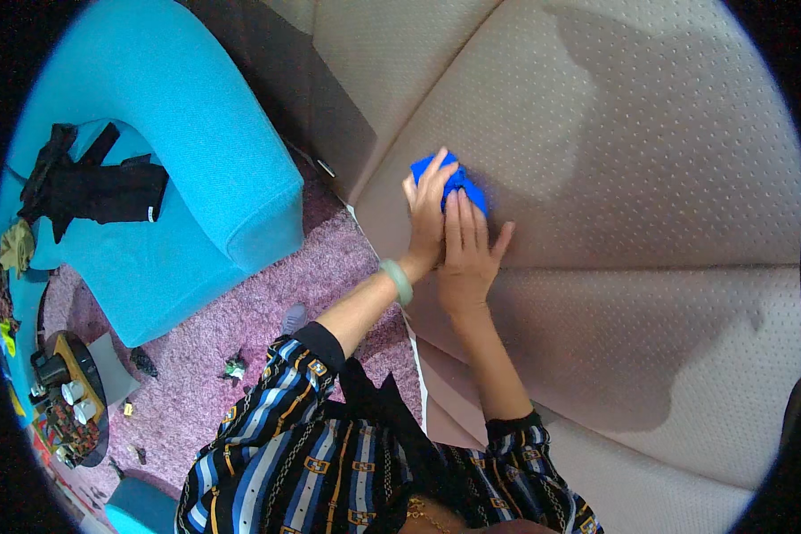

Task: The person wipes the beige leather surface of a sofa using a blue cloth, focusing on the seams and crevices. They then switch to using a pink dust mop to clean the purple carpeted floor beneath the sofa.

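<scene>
A bright blue cloth (pixel 475 198) lies bunched against a beige padded panel (pixel 534 127) with a dimpled surface. My left hand (pixel 430 207), with a pale green bangle (pixel 396 282) at its wrist, holds the cloth's upper left part under bent fingers. Close beside it, my right hand (pixel 468 257) presses its fingertips onto the lower part of the same cloth, thumb spread out to the right. Parts of the cloth are hidden beneath the fingers of both hands.
Left of the panel stands a turquoise sofa (pixel 187 133) with dark clothing (pixel 107 190) on its seat. Small items lie on the pink carpet (pixel 200 340). At lower left, a low table (pixel 100 437) carries white cups (pixel 73 392) and a dark pot (pixel 50 368).
</scene>
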`<state>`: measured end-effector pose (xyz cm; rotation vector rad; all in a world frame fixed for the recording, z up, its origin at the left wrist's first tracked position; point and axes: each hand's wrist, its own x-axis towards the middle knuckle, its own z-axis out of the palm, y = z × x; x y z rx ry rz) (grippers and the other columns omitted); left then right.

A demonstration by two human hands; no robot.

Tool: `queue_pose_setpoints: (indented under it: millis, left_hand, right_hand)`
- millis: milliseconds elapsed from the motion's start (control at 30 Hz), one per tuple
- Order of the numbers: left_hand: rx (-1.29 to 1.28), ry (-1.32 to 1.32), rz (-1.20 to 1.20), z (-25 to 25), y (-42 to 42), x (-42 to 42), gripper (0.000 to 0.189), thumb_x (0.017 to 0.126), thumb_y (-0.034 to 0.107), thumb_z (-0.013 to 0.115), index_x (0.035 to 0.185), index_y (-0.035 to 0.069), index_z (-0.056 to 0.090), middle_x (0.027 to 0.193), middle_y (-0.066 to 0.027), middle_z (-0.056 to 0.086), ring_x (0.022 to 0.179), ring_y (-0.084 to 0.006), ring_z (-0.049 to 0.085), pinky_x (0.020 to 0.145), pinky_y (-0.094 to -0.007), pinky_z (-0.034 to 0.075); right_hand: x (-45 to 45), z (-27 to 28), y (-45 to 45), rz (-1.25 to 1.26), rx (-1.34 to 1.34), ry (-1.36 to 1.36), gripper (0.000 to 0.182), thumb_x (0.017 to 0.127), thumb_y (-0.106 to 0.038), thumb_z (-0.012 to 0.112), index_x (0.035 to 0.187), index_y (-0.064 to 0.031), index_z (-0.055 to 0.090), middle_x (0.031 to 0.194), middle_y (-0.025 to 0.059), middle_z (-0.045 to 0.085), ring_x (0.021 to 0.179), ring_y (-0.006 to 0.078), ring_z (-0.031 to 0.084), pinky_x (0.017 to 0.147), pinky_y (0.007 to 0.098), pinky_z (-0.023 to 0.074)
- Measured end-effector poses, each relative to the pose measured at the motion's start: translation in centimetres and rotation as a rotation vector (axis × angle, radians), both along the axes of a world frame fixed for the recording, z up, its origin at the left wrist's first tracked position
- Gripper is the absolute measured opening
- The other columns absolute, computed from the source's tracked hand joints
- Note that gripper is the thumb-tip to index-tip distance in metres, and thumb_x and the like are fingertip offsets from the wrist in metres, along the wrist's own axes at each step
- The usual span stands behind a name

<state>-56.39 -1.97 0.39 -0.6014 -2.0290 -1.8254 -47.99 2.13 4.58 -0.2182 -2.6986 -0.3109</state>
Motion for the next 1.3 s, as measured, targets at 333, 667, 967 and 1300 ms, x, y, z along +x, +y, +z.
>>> queue_pose_setpoints:
  millis: [333, 667, 967, 1300]
  left_hand:
    - [0.061, 0.098, 0.167, 2.9, 1.8, -5.7, 0.052, 0.089, 0.017, 0.05, 0.14, 0.01, 0.041, 0.146, -0.0179, 0.039, 0.134, -0.0326, 0.036, 0.108, -0.052, 0.019]
    - [-0.043, 0.001, 0.066, -0.4, 3.1, 2.3, 0.052, 0.093, 0.025, 0.045, 0.141, 0.008, 0.039, 0.151, -0.0153, 0.032, 0.14, -0.0301, 0.028, 0.101, -0.0559, 0.022]
    - [-0.074, 0.283, 0.142, 0.8, 2.9, 0.0, 0.05, 0.085, 0.016, 0.054, 0.134, 0.012, 0.045, 0.145, -0.0119, 0.039, 0.135, -0.0308, 0.035, 0.099, -0.0515, 0.028]
    - [0.155, -0.349, 0.173, -2.4, 4.4, 0.7, 0.058, 0.088, 0.009, 0.05, 0.144, 0.01, 0.036, 0.15, -0.0187, 0.028, 0.131, -0.0403, 0.033, 0.105, -0.0513, 0.025]
  right_hand:
    - [-4.9, 2.9, 0.5, 0.035, 0.197, 0.06, 0.051, 0.092, -0.02, 0.042, 0.141, -0.0097, 0.041, 0.144, 0.0032, 0.045, 0.133, 0.0179, 0.041, 0.113, 0.0578, 0.0068]
    - [3.1, 4.0, -0.8, -0.006, -0.201, -0.073, 0.064, 0.084, -0.021, 0.055, 0.144, -0.0072, 0.038, 0.147, 0.0112, 0.04, 0.136, 0.0271, 0.037, 0.11, 0.0635, 0.009]
    - [1.7, 1.7, -0.1, -0.091, -0.019, 0.026, 0.061, 0.082, -0.015, 0.055, 0.142, -0.0132, 0.044, 0.145, 0.0046, 0.043, 0.135, 0.0249, 0.04, 0.102, 0.0734, 0.0019]
    - [1.8, 0.4, -0.4, 0.062, -0.238, -0.082, 0.056, 0.089, -0.018, 0.05, 0.143, -0.0075, 0.039, 0.149, 0.0115, 0.037, 0.14, 0.0266, 0.032, 0.109, 0.0618, 0.0081]
